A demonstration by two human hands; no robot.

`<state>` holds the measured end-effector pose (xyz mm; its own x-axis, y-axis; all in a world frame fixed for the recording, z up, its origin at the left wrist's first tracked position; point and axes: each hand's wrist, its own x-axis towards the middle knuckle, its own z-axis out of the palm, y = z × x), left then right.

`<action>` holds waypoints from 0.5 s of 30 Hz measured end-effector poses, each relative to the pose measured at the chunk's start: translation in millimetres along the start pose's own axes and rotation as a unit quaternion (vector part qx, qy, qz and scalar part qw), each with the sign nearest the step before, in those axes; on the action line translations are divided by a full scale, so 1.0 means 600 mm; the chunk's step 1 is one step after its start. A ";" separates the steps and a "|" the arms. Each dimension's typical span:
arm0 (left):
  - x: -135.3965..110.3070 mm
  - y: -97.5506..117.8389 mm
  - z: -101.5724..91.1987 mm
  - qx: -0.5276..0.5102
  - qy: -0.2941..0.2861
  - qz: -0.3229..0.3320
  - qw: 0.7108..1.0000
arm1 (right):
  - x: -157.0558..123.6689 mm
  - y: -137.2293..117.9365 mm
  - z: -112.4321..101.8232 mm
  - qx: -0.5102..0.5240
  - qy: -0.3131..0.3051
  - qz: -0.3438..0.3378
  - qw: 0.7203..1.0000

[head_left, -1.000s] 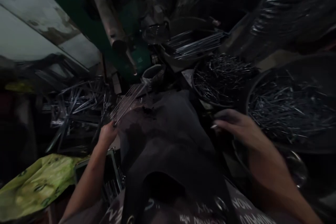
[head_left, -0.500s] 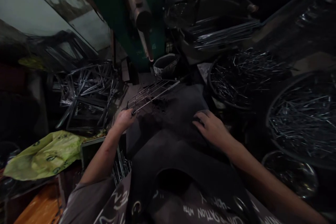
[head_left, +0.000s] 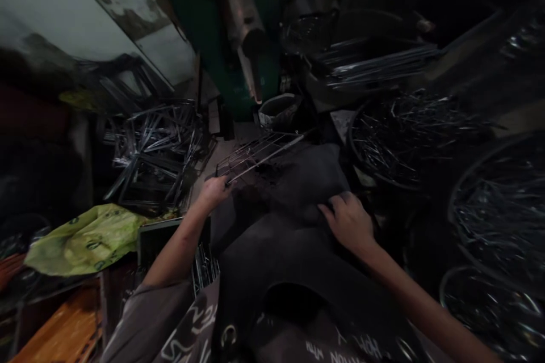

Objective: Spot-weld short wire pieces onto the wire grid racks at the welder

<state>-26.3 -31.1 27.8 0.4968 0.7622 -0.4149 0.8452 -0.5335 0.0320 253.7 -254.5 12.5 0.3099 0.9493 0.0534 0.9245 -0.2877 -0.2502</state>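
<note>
My left hand (head_left: pixel 214 193) is closed around the near end of a wire rack (head_left: pixel 258 157), a flat metal frame with thin crossbars. The rack slants up and away to the right, over the dark apron (head_left: pixel 272 244) on my lap. My right hand (head_left: pixel 349 218) rests at the right side of the apron, thumb and fingers a little apart, with nothing visible in it. Beyond the rack, the pointed arm (head_left: pixel 251 76) of a green machine (head_left: pixel 232 91) reaches down. Below its tip stands a grey, bucket-like container (head_left: pixel 279 112).
Bent metal frames (head_left: pixel 149 142) are heaped at the left, behind a yellow-green plastic bag (head_left: pixel 91 241). Short metal rods fill a round basin (head_left: pixel 353 136) and a larger one (head_left: pixel 453 204) at the right. Long rods (head_left: pixel 378 65) lie at the back right.
The whole view has shifted, so most things appear farther right. My right hand has moved slightly lower and its fingers have turned downward onto the apron. My left hand still holds the rack.
</note>
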 end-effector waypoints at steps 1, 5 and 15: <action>0.000 0.002 -0.002 -0.002 -0.001 -0.004 1.000 | -0.003 0.001 0.001 0.005 0.005 -0.019 1.000; 0.001 0.004 -0.014 -0.028 -0.002 -0.017 0.999 | -0.012 0.023 -0.011 0.080 0.008 -0.031 0.996; 0.012 0.019 -0.051 -0.061 0.012 0.001 0.998 | 0.124 -0.017 -0.055 0.422 -0.139 0.175 0.879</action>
<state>-7.3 -20.3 52.7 0.5021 0.7706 -0.3926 0.8610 -0.4879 0.1436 274.4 -185.0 50.9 0.3684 0.8490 -0.3788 0.2530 -0.4836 -0.8379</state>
